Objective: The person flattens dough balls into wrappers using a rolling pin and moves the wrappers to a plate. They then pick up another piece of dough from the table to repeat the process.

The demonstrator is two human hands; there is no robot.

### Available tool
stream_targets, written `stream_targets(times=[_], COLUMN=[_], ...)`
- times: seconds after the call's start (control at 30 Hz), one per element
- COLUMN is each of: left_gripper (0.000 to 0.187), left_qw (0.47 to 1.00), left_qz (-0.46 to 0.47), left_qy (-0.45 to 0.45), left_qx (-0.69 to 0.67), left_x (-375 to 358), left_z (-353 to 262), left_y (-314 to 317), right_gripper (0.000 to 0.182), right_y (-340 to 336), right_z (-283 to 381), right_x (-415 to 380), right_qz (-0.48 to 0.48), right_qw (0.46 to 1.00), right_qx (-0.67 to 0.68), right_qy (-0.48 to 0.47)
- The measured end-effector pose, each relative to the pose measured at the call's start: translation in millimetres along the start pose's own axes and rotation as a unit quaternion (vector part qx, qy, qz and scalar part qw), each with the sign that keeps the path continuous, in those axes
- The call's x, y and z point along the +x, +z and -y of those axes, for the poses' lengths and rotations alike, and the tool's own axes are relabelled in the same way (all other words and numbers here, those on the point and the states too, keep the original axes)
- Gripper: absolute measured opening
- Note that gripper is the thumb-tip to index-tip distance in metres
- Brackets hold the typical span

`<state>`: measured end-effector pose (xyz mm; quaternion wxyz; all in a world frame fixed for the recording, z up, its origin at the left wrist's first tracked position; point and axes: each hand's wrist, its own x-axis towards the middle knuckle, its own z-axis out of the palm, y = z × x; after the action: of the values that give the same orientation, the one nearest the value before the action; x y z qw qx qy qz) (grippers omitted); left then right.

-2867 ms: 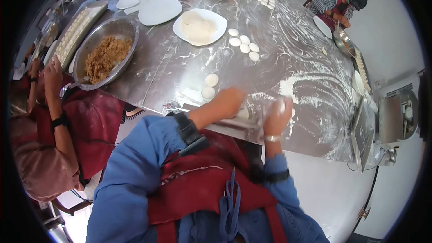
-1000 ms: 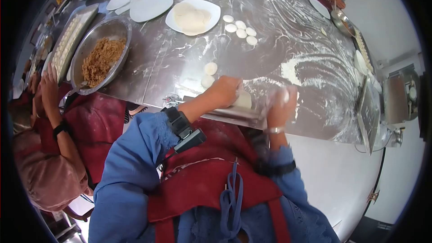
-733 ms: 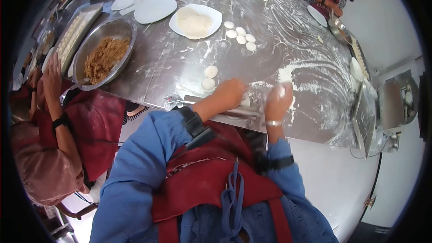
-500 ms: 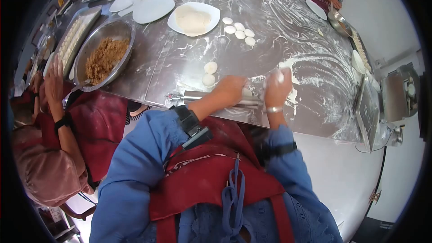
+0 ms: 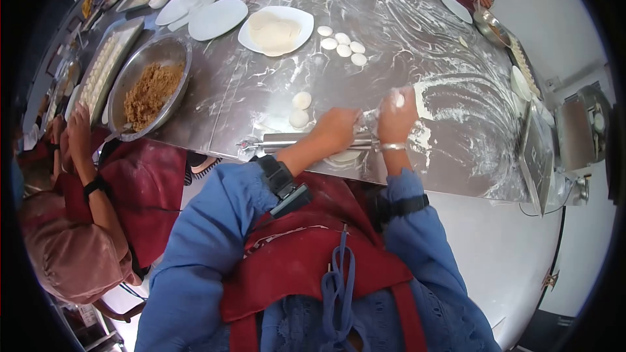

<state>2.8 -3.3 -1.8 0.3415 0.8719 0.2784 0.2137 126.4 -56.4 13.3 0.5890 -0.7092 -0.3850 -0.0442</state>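
Observation:
A metal rolling pin [image 5: 280, 141] lies along the table's near edge, its left handle uncovered. My left hand [image 5: 336, 129] is closed with curled fingers, its heel and wrist across the pin. Beside it my right hand [image 5: 396, 117] is also closed, at the pin's right end, with a white patch on its knuckles that may be flour or dough. A flat dough round [image 5: 344, 156] shows on the near side of the pin, partly covered by it. Two dough pieces [image 5: 299, 118] sit just beyond the pin, to the left. What lies under my fingers is hidden.
Several dough pieces [image 5: 343, 50] lie farther back, near a plate of flat dough sheets [image 5: 305, 38]. A steel bowl of brown filling [image 5: 184, 85] stands left, beside a person's hand [image 5: 79, 133]. Flour [image 5: 456, 107] is spread right; a metal panel [image 5: 536, 156] stands at the right edge.
The rolling pin has shifted slightly toward me relative to my hands, and the dough round now shows on its near side. My right hand is less blurred and has moved slightly left.

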Motion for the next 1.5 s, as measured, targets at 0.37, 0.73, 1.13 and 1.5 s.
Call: stream_targets(times=[0.37, 0.73, 1.13, 1.5], left_gripper=[0.010, 0.012, 0.010, 0.012], left_qw=[0.998, 0.997, 0.995, 0.996], left_qz=[0.047, 0.067, 0.099, 0.081], left_qy=[-0.004, -0.012, -0.010, 0.023], left_qx=[-0.043, -0.033, 0.013, 0.015], left_x=[-15.0, -10.8, -6.7, -3.7], left_z=[1.5, 11.8, 11.3, -0.7], left_y=[-13.3, -19.7, -20.9, -12.8], right_gripper=[0.008, 0.008, 0.006, 0.008], right_y=[-17.9, -47.9, -44.4, -27.4], right_z=[-5.8, 15.5, 14.8, 10.3], right_x=[-23.0, -55.3, -46.5, -24.2], right_qz=[-0.002, 0.031, 0.028, 0.007], right_qw=[0.999, 0.968, 0.989, 1.000], right_qx=[0.026, 0.148, 0.114, -0.003], right_qy=[0.027, 0.202, 0.093, 0.001])
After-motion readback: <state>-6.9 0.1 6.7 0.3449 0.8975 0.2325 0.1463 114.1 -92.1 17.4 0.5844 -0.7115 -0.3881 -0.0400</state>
